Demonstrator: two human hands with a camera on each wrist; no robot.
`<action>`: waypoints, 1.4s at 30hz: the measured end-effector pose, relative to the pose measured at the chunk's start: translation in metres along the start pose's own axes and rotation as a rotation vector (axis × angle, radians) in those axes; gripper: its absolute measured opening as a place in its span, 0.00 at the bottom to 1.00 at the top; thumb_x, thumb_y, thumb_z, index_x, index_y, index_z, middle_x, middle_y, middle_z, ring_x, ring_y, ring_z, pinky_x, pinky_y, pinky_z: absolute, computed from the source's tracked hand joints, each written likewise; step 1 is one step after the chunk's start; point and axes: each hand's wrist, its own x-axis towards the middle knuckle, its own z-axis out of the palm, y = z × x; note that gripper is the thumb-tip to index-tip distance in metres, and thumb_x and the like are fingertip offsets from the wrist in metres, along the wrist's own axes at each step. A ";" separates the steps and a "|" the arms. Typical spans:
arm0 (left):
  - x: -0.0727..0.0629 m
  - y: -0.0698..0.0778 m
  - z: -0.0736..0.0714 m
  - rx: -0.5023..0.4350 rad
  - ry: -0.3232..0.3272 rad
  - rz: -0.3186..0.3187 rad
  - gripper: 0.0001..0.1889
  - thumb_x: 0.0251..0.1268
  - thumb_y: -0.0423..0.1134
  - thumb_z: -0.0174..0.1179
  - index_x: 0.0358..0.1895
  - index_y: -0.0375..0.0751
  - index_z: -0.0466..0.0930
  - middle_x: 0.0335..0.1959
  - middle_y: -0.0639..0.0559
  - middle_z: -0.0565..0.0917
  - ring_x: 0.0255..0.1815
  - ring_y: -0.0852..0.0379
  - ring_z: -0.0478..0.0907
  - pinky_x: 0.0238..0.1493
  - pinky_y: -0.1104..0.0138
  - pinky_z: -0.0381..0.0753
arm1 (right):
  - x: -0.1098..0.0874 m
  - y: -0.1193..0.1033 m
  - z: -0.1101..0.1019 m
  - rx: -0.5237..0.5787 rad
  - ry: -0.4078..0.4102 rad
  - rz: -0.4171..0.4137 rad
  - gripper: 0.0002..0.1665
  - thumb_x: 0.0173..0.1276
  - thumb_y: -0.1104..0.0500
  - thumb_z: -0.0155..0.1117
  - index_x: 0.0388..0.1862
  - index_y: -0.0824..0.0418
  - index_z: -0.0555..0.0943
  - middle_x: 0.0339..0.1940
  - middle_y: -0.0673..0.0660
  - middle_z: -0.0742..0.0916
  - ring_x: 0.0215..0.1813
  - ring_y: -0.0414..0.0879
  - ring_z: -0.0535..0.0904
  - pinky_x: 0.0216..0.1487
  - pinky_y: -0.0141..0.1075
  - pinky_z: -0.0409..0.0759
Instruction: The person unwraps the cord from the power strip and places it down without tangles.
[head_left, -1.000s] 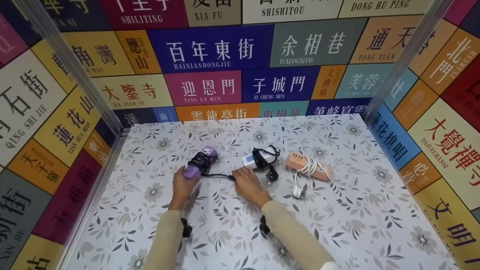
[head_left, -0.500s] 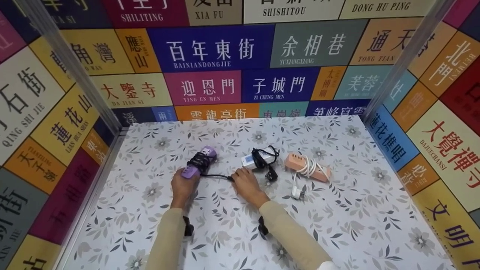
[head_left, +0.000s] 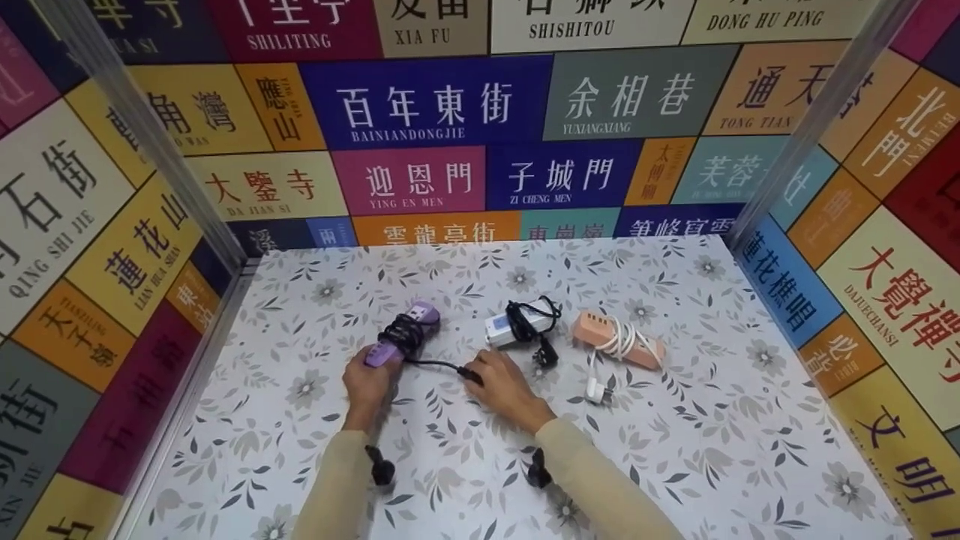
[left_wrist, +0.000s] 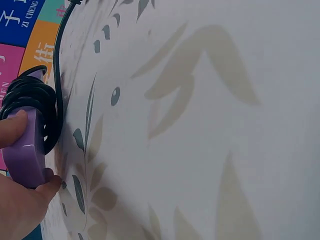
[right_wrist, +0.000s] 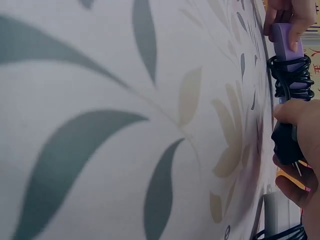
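Observation:
My left hand (head_left: 369,384) grips the near end of a purple power strip (head_left: 383,354), thumb on one side in the left wrist view. Around the strip's middle is wound a black cord (head_left: 403,335), leaving part of the far end bare. One length of cord runs right to a black plug (head_left: 470,375), which my right hand (head_left: 504,384) pinches. In the right wrist view, metal pins stick out of that plug (right_wrist: 284,144). Just beyond the right hand lies a white power strip (head_left: 498,329) wrapped in black cord, its own black plug (head_left: 546,352) beside it.
Right of the white strip lies an orange power strip (head_left: 595,328) wrapped in white cord, with a white plug (head_left: 597,390) nearer me. All rest on a floral-patterned tabletop (head_left: 450,457). Panels with colourful signs (head_left: 420,101) enclose the back and both sides.
My right hand has drawn the plug slightly towards me, and the cord to the purple strip now slopes more. The left hand keeps its grip. The head view has shifted a little.

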 end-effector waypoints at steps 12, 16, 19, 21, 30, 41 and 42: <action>-0.019 0.025 -0.022 -0.177 -0.058 -0.018 0.28 0.58 0.37 0.70 0.62 0.30 0.77 0.57 0.30 0.82 0.57 0.41 0.79 0.61 0.59 0.77 | -0.022 0.000 -0.031 0.281 0.027 0.010 0.16 0.65 0.55 0.72 0.51 0.58 0.87 0.46 0.53 0.85 0.48 0.46 0.81 0.52 0.39 0.84; -0.033 0.037 -0.027 -0.254 -0.095 -0.003 0.28 0.57 0.34 0.70 0.63 0.29 0.77 0.58 0.29 0.81 0.57 0.42 0.78 0.53 0.71 0.77 | -0.037 -0.001 -0.046 0.382 0.052 0.010 0.17 0.66 0.56 0.71 0.52 0.59 0.86 0.44 0.53 0.85 0.46 0.45 0.81 0.48 0.36 0.84; -0.039 0.045 -0.027 -0.302 -0.127 0.012 0.29 0.58 0.33 0.70 0.64 0.30 0.76 0.59 0.28 0.80 0.58 0.42 0.78 0.49 0.77 0.77 | -0.042 0.001 -0.056 0.398 0.056 0.014 0.18 0.66 0.55 0.71 0.53 0.59 0.86 0.45 0.52 0.86 0.48 0.44 0.81 0.50 0.36 0.84; -0.042 0.050 -0.027 -0.319 -0.141 0.013 0.29 0.59 0.33 0.70 0.65 0.30 0.75 0.60 0.28 0.80 0.58 0.43 0.78 0.48 0.79 0.77 | -0.043 0.003 -0.061 0.403 0.046 0.022 0.18 0.67 0.54 0.70 0.53 0.59 0.86 0.46 0.52 0.86 0.48 0.44 0.81 0.51 0.37 0.84; -0.047 0.064 -0.023 -0.409 -0.200 0.015 0.30 0.61 0.31 0.68 0.67 0.27 0.72 0.61 0.25 0.77 0.55 0.50 0.80 0.47 0.79 0.80 | -0.033 0.023 -0.074 0.526 -0.018 0.142 0.19 0.70 0.51 0.67 0.55 0.58 0.85 0.50 0.52 0.86 0.53 0.47 0.82 0.57 0.42 0.82; -0.050 0.073 -0.028 -0.377 -0.266 0.035 0.32 0.61 0.33 0.68 0.69 0.30 0.70 0.67 0.29 0.75 0.64 0.44 0.76 0.52 0.79 0.77 | -0.009 0.041 -0.088 0.556 -0.066 0.195 0.17 0.72 0.52 0.65 0.56 0.56 0.85 0.49 0.53 0.84 0.51 0.46 0.80 0.53 0.40 0.81; -0.051 0.074 -0.028 -0.376 -0.270 0.037 0.32 0.61 0.33 0.68 0.70 0.31 0.70 0.67 0.29 0.74 0.65 0.44 0.76 0.53 0.79 0.77 | -0.007 0.042 -0.090 0.560 -0.065 0.193 0.17 0.72 0.52 0.65 0.56 0.56 0.85 0.49 0.53 0.84 0.51 0.47 0.80 0.54 0.40 0.81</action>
